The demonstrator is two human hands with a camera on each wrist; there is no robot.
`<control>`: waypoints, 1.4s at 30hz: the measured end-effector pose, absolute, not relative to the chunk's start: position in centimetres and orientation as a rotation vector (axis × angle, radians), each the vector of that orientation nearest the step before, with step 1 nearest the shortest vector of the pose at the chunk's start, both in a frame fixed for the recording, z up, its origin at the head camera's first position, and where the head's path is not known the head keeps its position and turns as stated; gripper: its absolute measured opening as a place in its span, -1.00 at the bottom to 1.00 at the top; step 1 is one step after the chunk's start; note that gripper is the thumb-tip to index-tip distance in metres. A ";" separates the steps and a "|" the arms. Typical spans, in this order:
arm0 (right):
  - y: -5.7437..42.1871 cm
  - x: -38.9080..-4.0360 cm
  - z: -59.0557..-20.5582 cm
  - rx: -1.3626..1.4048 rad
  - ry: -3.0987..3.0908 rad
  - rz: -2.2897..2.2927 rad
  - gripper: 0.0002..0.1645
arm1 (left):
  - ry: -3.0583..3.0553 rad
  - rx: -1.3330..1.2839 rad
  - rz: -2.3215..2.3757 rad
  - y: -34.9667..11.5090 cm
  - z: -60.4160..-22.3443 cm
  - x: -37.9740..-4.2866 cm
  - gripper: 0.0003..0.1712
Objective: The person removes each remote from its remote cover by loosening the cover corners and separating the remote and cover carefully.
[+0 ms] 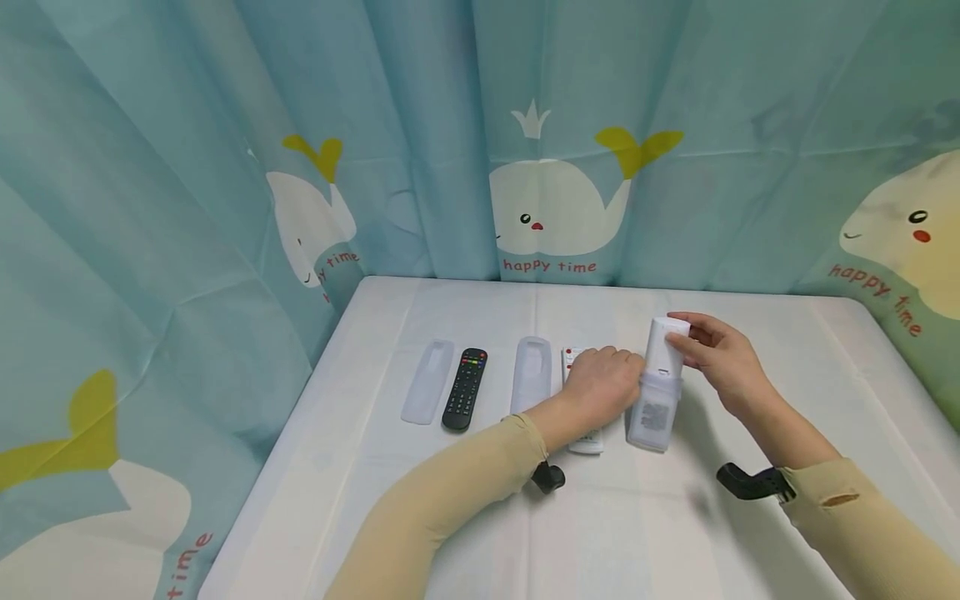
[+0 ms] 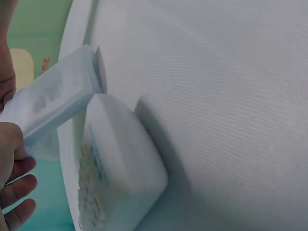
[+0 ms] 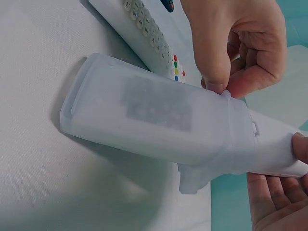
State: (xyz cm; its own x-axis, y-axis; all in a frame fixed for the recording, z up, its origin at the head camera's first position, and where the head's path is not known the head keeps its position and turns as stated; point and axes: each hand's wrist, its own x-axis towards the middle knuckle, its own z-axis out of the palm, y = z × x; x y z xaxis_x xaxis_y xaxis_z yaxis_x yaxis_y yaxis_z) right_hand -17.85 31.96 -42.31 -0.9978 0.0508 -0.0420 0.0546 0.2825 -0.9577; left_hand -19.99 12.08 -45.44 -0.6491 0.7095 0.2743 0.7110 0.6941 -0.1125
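Note:
A white remote control (image 1: 663, 354) stands tilted, its lower part inside a translucent silicone sleeve (image 1: 651, 425) whose bottom end meets the table. My right hand (image 1: 716, 358) holds the remote's bare upper end, thumb on the back face and fingers behind. Between thumb and index finger, my left hand (image 3: 236, 48) pinches the sleeve's rim. In the right wrist view the rim is bunched or folded around the remote (image 3: 276, 144), and a dark printed label shows through. Partly under my left hand lies another white remote (image 1: 587, 443), buttons up.
Left of the hands lie an empty translucent sleeve (image 1: 532, 367), a black remote (image 1: 465, 390) and another translucent sleeve (image 1: 427, 383). All rest on a table (image 1: 450, 525) with a white cloth. A blue whale-print curtain (image 1: 420, 200) hangs behind and at the sides.

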 end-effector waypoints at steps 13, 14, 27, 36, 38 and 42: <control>32.1 -17.5 -42.0 0.100 2.597 -1.850 -0.34 | -2.682 -1.200 -0.168 12.1 -45.0 -19.9 -0.95; 32.2 -17.6 -41.9 0.118 2.596 -1.857 -0.34 | -2.695 -1.209 -0.184 12.1 -45.0 -19.9 -0.96; 32.9 -18.4 -42.1 0.207 2.451 -1.994 -0.40 | -2.755 -1.222 -0.143 12.0 -45.1 -19.5 -0.95; 32.7 -18.8 -41.9 0.296 2.560 -1.828 -0.21 | -2.717 -1.232 -0.176 11.7 -44.9 -19.8 -0.78; 32.7 -18.8 -41.9 0.299 2.582 -1.808 -0.22 | -2.663 -1.279 -0.182 11.8 -44.8 -19.8 -0.74; 32.3 -19.0 -41.8 0.310 2.631 -1.756 -0.25 | -2.553 -1.375 -0.162 12.2 -44.4 -19.6 -0.68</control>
